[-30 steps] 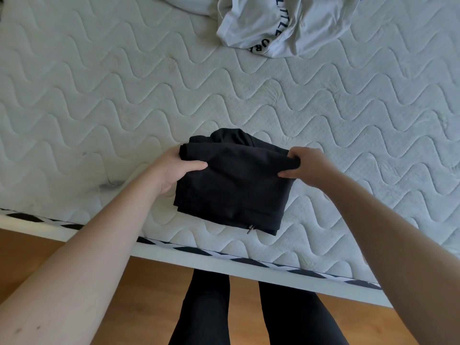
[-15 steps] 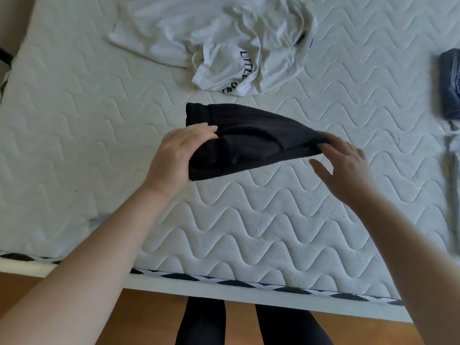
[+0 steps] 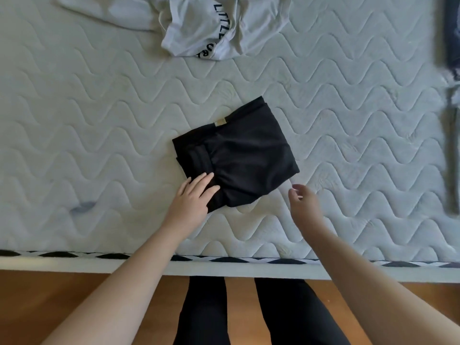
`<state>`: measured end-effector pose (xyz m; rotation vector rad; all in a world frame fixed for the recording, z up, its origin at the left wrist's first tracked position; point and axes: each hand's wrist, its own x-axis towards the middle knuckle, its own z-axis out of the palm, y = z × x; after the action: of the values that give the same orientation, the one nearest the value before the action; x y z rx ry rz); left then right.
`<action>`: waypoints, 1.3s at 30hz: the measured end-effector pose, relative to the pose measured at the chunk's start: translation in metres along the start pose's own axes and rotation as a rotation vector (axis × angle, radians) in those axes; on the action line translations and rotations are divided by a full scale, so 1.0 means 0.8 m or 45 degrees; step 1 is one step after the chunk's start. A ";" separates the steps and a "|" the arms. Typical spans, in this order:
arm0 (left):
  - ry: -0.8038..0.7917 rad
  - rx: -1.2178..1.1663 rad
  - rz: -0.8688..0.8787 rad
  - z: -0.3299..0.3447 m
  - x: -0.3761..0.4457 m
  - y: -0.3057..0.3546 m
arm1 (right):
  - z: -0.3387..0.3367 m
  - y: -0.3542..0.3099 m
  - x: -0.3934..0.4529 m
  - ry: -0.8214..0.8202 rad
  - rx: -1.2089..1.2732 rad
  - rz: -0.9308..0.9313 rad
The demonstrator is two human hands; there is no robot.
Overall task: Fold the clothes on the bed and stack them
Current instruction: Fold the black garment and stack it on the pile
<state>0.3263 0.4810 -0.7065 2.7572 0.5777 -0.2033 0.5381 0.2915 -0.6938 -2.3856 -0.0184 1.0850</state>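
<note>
Black fabric, folded into a compact square, lies flat on the quilted mattress [image 3: 99, 135] of a bed as a person works through a pile of laundry. The black garment [image 3: 239, 155] sits near the mattress's front edge, a small tan label showing on its upper fold. The left hand [image 3: 193, 197] rests on the garment's near-left corner with fingers straight and flat, apparently pressing the layers down so the fold keeps its shape. The right hand [image 3: 302, 202] hangs just off the garment's near-right edge, touching nothing, its fingers loosely curled and holding nothing, which suggests this item is done with. Beyond the black piece, well apart from it, a crumpled white garment [image 3: 204, 28] with dark lettering lies unfolded at the far side of the mattress, likely the next to be dealt with. At the right edge of the view a dark folded item [image 3: 451, 31] is partly cut off; whether it marks the start of the stack cannot be told. If it does, the black square has yet to be carried over. Wooden floor [image 3: 62, 295] and the person's dark-clad legs show below the bed frame.
</note>
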 end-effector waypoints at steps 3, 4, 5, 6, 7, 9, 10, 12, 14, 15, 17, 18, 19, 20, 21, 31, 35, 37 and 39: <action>0.212 -0.081 0.008 -0.019 0.021 -0.001 | 0.033 -0.017 -0.025 -0.180 0.598 0.300; 0.280 -0.092 -0.024 -0.025 0.033 -0.002 | 0.042 -0.023 -0.027 -0.235 0.695 0.319; 0.336 -0.092 -0.090 -0.031 0.046 -0.005 | 0.051 -0.029 -0.028 -0.277 0.769 0.331; 0.352 -0.100 -0.201 -0.036 0.061 -0.007 | 0.057 -0.035 -0.026 -0.306 0.825 0.347; 0.313 -0.138 -0.345 -0.040 0.076 -0.009 | 0.062 -0.042 -0.025 -0.325 0.857 0.382; 0.114 -0.293 -0.644 -0.046 0.106 -0.016 | 0.068 -0.054 -0.018 -0.327 0.879 0.491; 0.012 -0.379 -0.767 -0.049 0.119 -0.022 | 0.070 -0.058 -0.015 -0.297 0.885 0.535; -0.126 -0.565 -0.916 -0.054 0.137 -0.037 | 0.073 -0.062 -0.012 -0.205 0.923 0.568; -0.192 -0.683 -0.925 -0.060 0.148 -0.049 | 0.075 -0.062 -0.013 -0.144 0.963 0.552; -0.200 -0.705 -0.895 -0.064 0.151 -0.053 | 0.074 -0.062 -0.013 -0.149 0.994 0.525; -0.154 -0.755 -0.843 -0.069 0.154 -0.059 | 0.072 -0.061 -0.012 -0.230 1.139 0.443; -0.108 -0.818 -0.836 -0.071 0.154 -0.061 | 0.071 -0.062 -0.011 -0.285 1.233 0.397; -0.064 -0.898 -0.841 -0.071 0.155 -0.064 | 0.071 -0.062 -0.010 -0.340 1.320 0.363; -0.032 -0.967 -0.851 -0.071 0.154 -0.068 | 0.072 -0.061 -0.009 -0.394 1.399 0.344; -0.016 -1.014 -0.864 -0.069 0.153 -0.070 | 0.074 -0.060 -0.007 -0.443 1.452 0.344; 0.154 -0.937 -1.157 -0.034 0.130 -0.060 | 0.083 -0.063 0.020 -0.260 0.419 0.326; 0.250 -1.184 -1.291 -0.027 0.120 -0.043 | 0.070 -0.057 0.025 -0.399 0.973 0.339; 0.283 -1.215 -1.268 -0.023 0.115 -0.041 | 0.070 -0.051 0.025 -0.498 1.173 0.330; 0.340 -1.217 -1.257 -0.019 0.112 -0.041 | 0.073 -0.046 0.026 -0.596 1.329 0.352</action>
<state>0.3957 0.5474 -0.7194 1.4218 1.5637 0.1973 0.5182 0.3541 -0.7232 -1.2027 0.5794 1.3108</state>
